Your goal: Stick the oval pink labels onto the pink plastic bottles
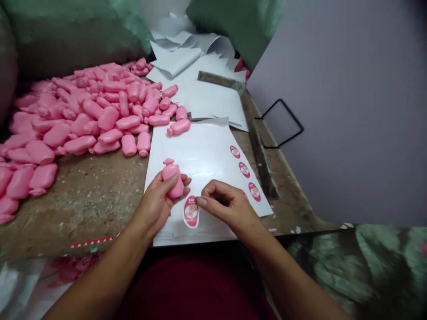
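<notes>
A small pink plastic bottle (pixel 173 180) with a knobbed top is held upright in my left hand (pixel 156 198), thumb across its front. My right hand (pixel 230 203) pinches the upper edge of an oval pink-and-white sticker (pixel 191 212) between thumb and forefinger, just right of and below the bottle. Under both hands lies a white sticker sheet (pixel 207 155). Near its right edge it carries several oval labels (pixel 244 170), one partly covered by my right hand. Another pink bottle (pixel 179 127) lies on its side at the top of the sheet.
A large heap of pink bottles (pixel 100 111) covers the left and back of the worn wooden table (pixel 100 186). Behind the sheet are loose white papers (pixel 213 95) with a dark bar (pixel 220 81) across them. A grey panel (pixel 350 111) with a black wire handle (pixel 300 129) stands at the right.
</notes>
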Action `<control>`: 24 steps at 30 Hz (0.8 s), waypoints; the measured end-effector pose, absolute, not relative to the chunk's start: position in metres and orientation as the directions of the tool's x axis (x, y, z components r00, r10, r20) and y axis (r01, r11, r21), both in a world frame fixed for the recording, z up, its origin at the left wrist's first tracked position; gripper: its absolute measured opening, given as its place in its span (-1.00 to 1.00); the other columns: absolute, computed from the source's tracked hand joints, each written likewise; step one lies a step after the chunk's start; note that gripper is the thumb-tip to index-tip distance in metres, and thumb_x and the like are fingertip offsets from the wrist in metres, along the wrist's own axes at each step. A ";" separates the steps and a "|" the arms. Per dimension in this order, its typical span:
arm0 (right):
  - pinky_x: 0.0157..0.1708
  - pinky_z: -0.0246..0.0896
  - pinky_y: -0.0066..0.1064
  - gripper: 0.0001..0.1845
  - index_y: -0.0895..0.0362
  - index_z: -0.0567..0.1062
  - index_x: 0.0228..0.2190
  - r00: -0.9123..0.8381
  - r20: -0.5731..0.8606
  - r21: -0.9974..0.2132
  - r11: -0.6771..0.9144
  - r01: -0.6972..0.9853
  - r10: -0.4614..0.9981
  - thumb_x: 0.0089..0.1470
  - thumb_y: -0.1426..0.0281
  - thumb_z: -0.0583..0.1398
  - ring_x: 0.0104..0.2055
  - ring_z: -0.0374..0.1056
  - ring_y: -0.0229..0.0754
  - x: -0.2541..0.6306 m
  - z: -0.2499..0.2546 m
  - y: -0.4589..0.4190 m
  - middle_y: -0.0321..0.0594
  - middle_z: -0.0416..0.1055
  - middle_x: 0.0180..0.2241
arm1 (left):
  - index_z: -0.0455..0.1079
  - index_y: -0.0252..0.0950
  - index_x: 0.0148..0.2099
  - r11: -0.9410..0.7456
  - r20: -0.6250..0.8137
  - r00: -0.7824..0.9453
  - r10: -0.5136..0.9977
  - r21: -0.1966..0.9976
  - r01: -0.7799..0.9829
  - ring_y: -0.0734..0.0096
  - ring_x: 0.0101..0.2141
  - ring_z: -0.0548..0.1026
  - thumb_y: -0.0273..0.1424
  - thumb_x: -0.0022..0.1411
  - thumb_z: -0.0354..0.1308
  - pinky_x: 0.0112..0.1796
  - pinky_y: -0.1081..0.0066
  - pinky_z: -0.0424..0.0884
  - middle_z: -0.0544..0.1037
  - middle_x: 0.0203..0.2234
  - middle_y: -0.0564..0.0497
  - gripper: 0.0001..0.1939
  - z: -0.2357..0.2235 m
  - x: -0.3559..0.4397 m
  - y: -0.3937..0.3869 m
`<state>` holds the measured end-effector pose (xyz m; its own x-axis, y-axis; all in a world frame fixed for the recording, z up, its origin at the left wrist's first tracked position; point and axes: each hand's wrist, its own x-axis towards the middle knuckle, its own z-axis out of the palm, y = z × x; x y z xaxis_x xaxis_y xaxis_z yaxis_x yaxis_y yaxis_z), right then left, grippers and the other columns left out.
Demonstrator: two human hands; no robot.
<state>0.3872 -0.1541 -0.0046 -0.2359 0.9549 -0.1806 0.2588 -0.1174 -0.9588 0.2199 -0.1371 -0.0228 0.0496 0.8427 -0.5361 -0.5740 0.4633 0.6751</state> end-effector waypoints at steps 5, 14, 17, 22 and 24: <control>-0.43 0.16 -0.39 -0.78 0.08 0.45 -0.48 -0.229 -0.165 -0.974 -0.122 0.190 0.959 0.05 0.20 0.24 -0.45 0.24 -0.25 0.391 -0.003 -0.152 -0.34 0.36 -0.52 | 0.44 -0.27 -0.08 0.525 -0.467 0.252 0.847 0.661 -0.536 0.38 -0.36 0.55 -0.19 0.16 0.34 -0.32 0.42 0.48 0.55 -0.33 -0.01 -0.64 -0.011 0.222 -0.148; -0.41 0.18 -0.37 -0.74 0.08 0.44 -0.52 -0.206 -0.187 -0.980 -0.167 0.110 0.961 0.02 0.17 0.26 -0.48 0.30 -0.24 0.390 -0.004 -0.152 -0.33 0.43 -0.56 | 0.39 -0.24 0.04 0.578 -0.467 0.340 0.816 0.652 -0.490 0.27 -0.28 0.56 0.15 0.12 0.21 -0.44 0.46 0.46 0.55 -0.33 -0.04 -0.35 -0.003 0.230 -0.161; -0.43 0.16 -0.37 -0.73 0.08 0.43 -0.53 -0.195 -0.192 -0.978 -0.171 0.120 0.962 0.02 0.17 0.27 -0.49 0.28 -0.25 0.390 -0.007 -0.153 -0.33 0.42 -0.56 | 0.39 -0.24 0.03 0.571 -0.466 0.330 0.821 0.658 -0.490 0.25 -0.25 0.56 0.14 0.15 0.19 -0.42 0.44 0.46 0.55 -0.33 -0.05 -0.38 -0.003 0.231 -0.163; -0.43 0.19 -0.37 -0.71 0.08 0.42 -0.52 -0.192 -0.191 -0.977 -0.168 0.129 0.963 0.03 0.15 0.26 -0.48 0.31 -0.23 0.390 -0.010 -0.154 -0.32 0.44 -0.55 | 0.40 -0.23 0.01 0.552 -0.466 0.296 0.834 0.679 -0.485 0.24 -0.22 0.56 0.14 0.13 0.21 -0.41 0.45 0.45 0.56 -0.28 -0.07 -0.38 -0.003 0.234 -0.165; -0.42 0.19 -0.37 -0.71 0.08 0.42 -0.52 -0.190 -0.195 -0.976 -0.172 0.131 0.962 0.03 0.14 0.26 -0.48 0.31 -0.23 0.391 -0.011 -0.154 -0.32 0.43 -0.55 | 0.39 -0.23 0.05 0.552 -0.463 0.300 0.834 0.685 -0.476 0.26 -0.23 0.55 0.15 0.13 0.21 -0.41 0.45 0.45 0.56 -0.26 -0.07 -0.36 -0.003 0.234 -0.166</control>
<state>0.3906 -0.1543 -0.0107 -0.1898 0.9622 -0.1953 0.1314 -0.1722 -0.9763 0.2340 -0.1662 -0.0035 0.2997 0.8339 -0.4634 -0.4758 0.5517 0.6850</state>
